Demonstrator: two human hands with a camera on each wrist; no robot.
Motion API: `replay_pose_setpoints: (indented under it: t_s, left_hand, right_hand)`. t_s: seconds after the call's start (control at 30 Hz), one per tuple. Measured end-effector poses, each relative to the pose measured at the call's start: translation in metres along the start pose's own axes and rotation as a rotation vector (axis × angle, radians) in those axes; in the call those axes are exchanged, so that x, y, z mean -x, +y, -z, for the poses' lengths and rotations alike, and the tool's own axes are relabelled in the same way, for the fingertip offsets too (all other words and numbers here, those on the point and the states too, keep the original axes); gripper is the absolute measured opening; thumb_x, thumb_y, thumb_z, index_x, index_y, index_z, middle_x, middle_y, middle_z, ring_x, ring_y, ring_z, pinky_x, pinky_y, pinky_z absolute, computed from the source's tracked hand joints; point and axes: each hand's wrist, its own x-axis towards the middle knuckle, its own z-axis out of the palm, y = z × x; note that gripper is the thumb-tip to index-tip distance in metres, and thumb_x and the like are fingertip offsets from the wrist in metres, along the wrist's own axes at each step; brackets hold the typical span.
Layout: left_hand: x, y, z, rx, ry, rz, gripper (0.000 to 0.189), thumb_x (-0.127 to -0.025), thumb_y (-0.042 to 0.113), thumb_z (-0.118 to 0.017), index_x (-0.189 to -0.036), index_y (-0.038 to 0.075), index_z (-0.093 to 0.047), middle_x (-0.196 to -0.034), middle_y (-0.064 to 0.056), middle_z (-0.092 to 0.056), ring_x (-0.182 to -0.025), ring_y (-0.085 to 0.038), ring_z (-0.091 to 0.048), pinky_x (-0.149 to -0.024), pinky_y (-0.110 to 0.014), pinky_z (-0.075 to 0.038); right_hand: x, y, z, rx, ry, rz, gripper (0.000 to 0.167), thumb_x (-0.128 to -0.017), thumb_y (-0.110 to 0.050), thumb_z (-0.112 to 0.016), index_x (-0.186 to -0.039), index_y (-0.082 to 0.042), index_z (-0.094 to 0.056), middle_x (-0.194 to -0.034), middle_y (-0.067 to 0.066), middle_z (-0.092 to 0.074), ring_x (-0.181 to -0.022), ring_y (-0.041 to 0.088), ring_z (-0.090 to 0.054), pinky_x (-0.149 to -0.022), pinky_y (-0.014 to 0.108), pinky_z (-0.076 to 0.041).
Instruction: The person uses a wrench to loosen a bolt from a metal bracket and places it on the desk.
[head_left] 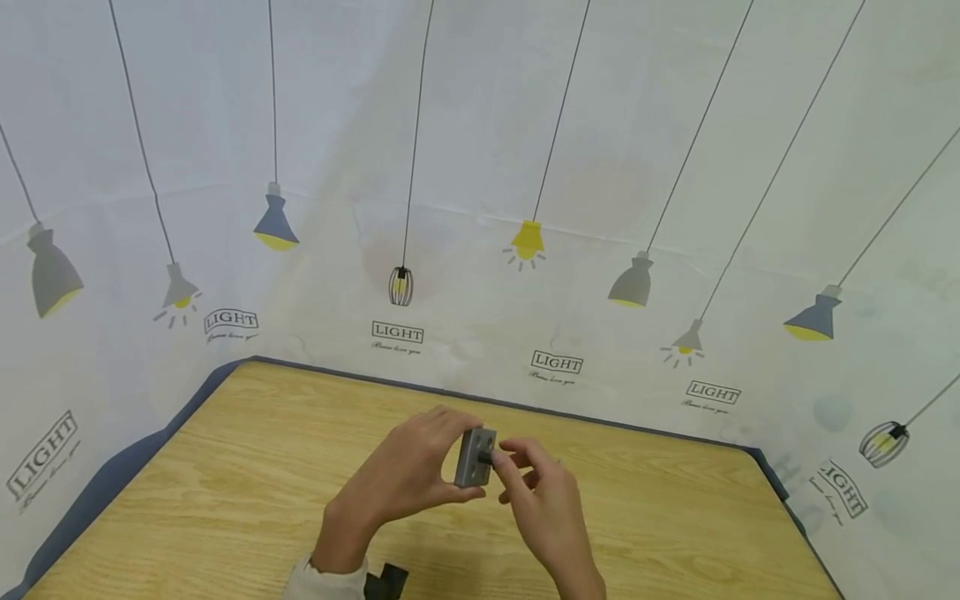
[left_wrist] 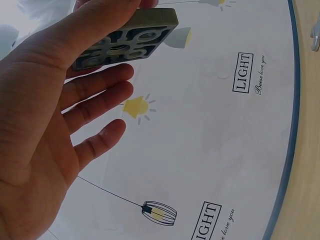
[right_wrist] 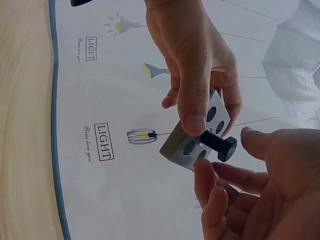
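Observation:
My left hand [head_left: 408, 462] grips a small grey block [head_left: 471, 458] above the table, thumb on one side and fingers on the other. Several round holes pierce its face, and a black bolt [right_wrist: 220, 145] stands out of the middle one, head outward. In the left wrist view, the block's back [left_wrist: 125, 45] has ring-shaped hollows. Around the bolt head, my right hand [head_left: 551, 508] has its fingers loosely bent; the right wrist view shows a gap between thumb and bolt head. Whether a fingertip touches the bolt, I cannot tell.
A wooden table [head_left: 225, 467] lies below, edged in dark blue. Behind it hangs a pale sheet [head_left: 480, 167] printed with lamps. A black object [head_left: 390, 579] is partly visible near the left sleeve [head_left: 326, 581]. A grey metallic piece [left_wrist: 315, 40] shows at the left wrist view's edge.

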Motion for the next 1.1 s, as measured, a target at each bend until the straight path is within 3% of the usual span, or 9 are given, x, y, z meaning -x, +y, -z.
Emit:
replay_pose_setpoints:
  t_s: [0.13,0.23,0.87,1.1]
  left_hand:
    - [0.0,0.0005,0.0006,0.001,-0.009,0.01,0.068,-0.07,0.045,-0.088,-0.125,0.017,-0.06,-0.116,0.006,-0.065,-0.108,-0.01,-0.061,-0.09,-0.032,-0.054]
    - [-0.0004,0.0009,0.0006,0.0,-0.016,0.015,0.068,-0.071,0.045,-0.088,-0.126,0.017,-0.06,-0.117,0.006,-0.065,-0.109,-0.01,-0.061,-0.091,-0.032,-0.054]
    - [0.0005,0.0011,-0.0014,-0.003,-0.013,0.0,0.069,-0.069,0.045,-0.089,-0.125,0.016,-0.061,-0.118,0.005,-0.065,-0.11,-0.011,-0.061,-0.091,-0.033,-0.054]
    - [0.0003,0.0,-0.0021,-0.003,-0.005,-0.004,0.067,-0.068,0.044,-0.09,-0.123,0.018,-0.061,-0.116,0.007,-0.064,-0.11,-0.01,-0.06,-0.091,-0.033,-0.054]
  right_hand:
    - [-0.0002,-0.0002,-0.0004,-0.008,0.016,-0.025,0.03,-0.097,-0.036,-0.063,-0.096,-0.008,-0.071,-0.08,0.004,-0.069,-0.059,0.01,-0.063,-0.056,0.024,-0.053]
    - [-0.0003,-0.0005,-0.0006,-0.018,0.015,-0.027,0.029,-0.097,-0.034,-0.064,-0.091,-0.007,-0.071,-0.076,0.005,-0.068,-0.058,0.011,-0.062,-0.055,0.024,-0.053]
    - [0.0005,-0.0013,-0.0008,-0.007,0.016,-0.017,0.017,-0.095,-0.024,-0.068,-0.092,-0.008,-0.073,-0.076,0.003,-0.068,-0.058,0.01,-0.062,-0.055,0.023,-0.053]
    - [0.0006,-0.0008,-0.0008,0.01,0.025,0.019,0.01,-0.093,-0.019,-0.07,-0.095,-0.009,-0.073,-0.086,0.003,-0.072,-0.06,0.007,-0.063,-0.055,0.022,-0.054]
